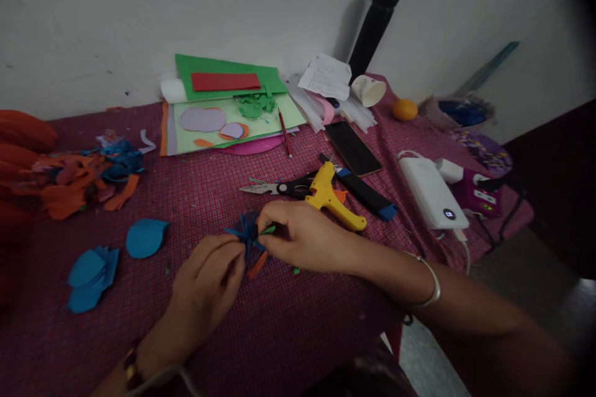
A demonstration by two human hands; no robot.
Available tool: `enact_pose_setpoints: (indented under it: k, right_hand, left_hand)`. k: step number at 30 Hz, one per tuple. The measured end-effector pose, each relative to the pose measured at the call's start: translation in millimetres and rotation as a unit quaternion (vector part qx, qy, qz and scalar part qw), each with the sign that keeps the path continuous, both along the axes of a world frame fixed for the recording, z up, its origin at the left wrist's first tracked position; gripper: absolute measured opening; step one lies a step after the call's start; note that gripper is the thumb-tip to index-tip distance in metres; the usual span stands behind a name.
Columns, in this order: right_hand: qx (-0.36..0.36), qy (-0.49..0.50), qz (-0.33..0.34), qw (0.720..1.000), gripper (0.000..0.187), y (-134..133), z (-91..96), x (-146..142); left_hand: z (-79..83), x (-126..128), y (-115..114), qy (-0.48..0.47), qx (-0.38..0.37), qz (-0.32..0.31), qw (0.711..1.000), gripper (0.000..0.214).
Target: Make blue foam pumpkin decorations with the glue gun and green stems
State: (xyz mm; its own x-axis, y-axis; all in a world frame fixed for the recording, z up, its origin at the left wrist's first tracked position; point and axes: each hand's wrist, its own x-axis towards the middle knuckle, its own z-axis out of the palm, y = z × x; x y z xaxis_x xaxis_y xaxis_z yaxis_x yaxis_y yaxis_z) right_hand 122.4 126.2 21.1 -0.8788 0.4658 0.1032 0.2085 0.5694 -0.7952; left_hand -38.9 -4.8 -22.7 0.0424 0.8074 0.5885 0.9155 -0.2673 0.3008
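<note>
My left hand (209, 276) is closed in a pinch on a small blue fringed paper piece (246, 229), its strips spreading upward. From the other side my right hand (302, 236) meets it, thumb and forefinger closed around a small green paper bit (267, 231). How the green bit joins the blue piece is hidden by the fingers. An orange paper strip (258, 265) lies just below both hands. Behind my right hand are a yellow glue gun (328, 192) and scissors (279, 188) with black handles.
Blue petal-shaped cutouts (90, 276) lie at left, below a heap of orange and blue scraps (88, 173). Coloured sheets (186, 136) rest against the wall. A box cutter (365, 192), phone (354, 147), power bank (433, 189) and purple extension block (479, 195) occupy the right.
</note>
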Motion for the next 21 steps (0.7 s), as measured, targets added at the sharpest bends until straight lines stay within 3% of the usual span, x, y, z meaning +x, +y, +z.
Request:
enact_pose_setpoints:
  k: [15,18,21]
  right_hand:
    - [0.055,0.004,0.0,0.998,0.007,-0.5,-0.6,-3.7]
    - [0.032,0.004,-0.007,0.999,0.005,-0.6,0.6,-2.6]
    - [-0.051,0.01,-0.024,0.998,0.004,0.5,1.1,-1.1]
  left_hand:
    - [3.0,3.0,1.1,0.0,0.003,-0.01,1.0,0.016]
    - [2.7,3.2,0.2,-0.001,0.004,-0.011,1.0,0.015]
    - [2.0,3.3,-0.2,0.004,-0.003,-0.008,1.0,0.014]
